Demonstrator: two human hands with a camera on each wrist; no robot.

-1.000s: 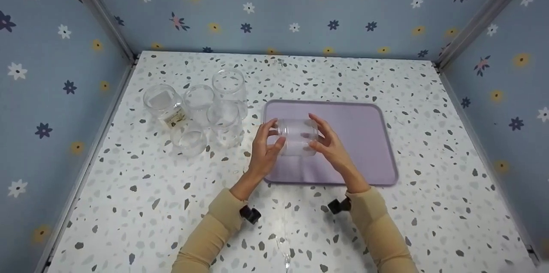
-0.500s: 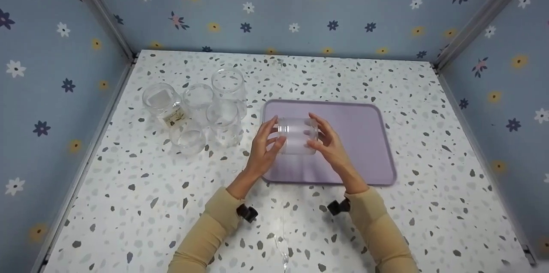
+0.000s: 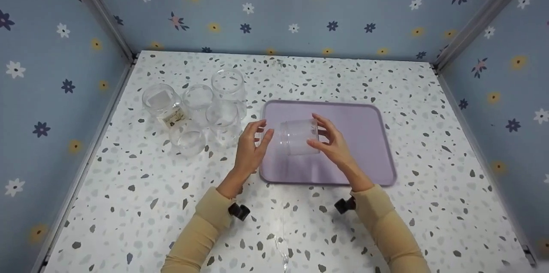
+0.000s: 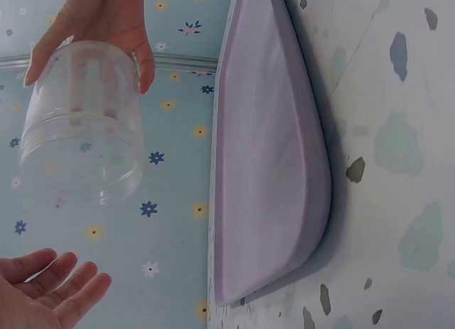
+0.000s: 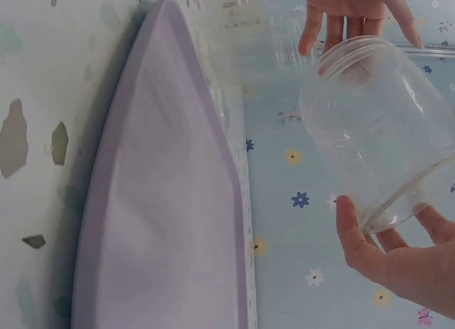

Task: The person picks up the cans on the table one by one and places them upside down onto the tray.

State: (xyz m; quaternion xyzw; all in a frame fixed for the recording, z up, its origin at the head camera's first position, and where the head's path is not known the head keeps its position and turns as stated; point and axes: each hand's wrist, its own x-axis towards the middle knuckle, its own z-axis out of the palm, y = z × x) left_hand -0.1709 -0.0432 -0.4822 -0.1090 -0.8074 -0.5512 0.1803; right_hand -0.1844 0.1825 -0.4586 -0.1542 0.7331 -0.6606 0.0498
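Note:
A clear plastic jar (image 3: 300, 138) lies on its side in the air above the purple tray (image 3: 360, 144), its threaded mouth toward the left. My right hand (image 3: 334, 142) grips it round the base, thumb on the near side and fingers on the far side. In the right wrist view the jar (image 5: 377, 130) tilts, with the fingers (image 5: 352, 233) round its bottom end. Apart from the mouth, my left hand (image 3: 252, 146) hangs beside the tray's left edge, fingers relaxed and holding nothing. The left wrist view shows a gap between the left hand (image 4: 53, 293) and the jar.
Several clear jars stand grouped at the left on the speckled table (image 3: 141, 204). One jar (image 3: 165, 103) there carries a printed label, and a low jar (image 3: 188, 141) sits nearest. Flower-patterned panels (image 3: 274, 7) close off the back and both sides.
My left hand has let go of the jar's mouth end and moved left, its fingers loosening. The right hand keeps its grip, and the jar has tilted slightly.

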